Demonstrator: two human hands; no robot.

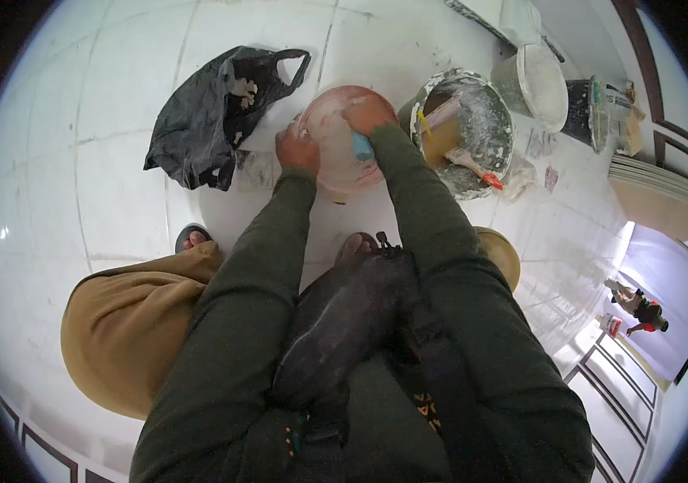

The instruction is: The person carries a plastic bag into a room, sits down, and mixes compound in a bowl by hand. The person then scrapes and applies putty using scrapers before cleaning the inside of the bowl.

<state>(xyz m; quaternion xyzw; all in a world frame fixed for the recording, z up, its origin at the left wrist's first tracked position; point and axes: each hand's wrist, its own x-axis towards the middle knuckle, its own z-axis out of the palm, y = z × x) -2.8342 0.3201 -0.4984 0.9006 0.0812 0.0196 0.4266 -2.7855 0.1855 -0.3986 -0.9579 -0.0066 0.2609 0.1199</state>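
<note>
A pinkish-red plastic bowl (329, 165), smeared with whitish residue, stands on the floor in front of me. My left hand (297, 150) is closed on its left rim. My right hand (370, 114) reaches into the bowl at its far right side; its fingers are too unclear to tell whether they hold anything. Just below that hand, a small light-blue thing (362, 146) shows inside the bowl, partly behind my wrist. To the right stands a plaster-stained bucket (507, 133) with murky liquid, and a paintbrush (474, 167) with a red-orange handle lies across it.
A black plastic bag (197, 121) slumps left of the bowl on pale tiles. Beyond the bucket stand a whitish bucket (542, 87) and a dark container (581, 113). Stacked boards (658, 189) lie at right. Another person (646, 310) is far off at right.
</note>
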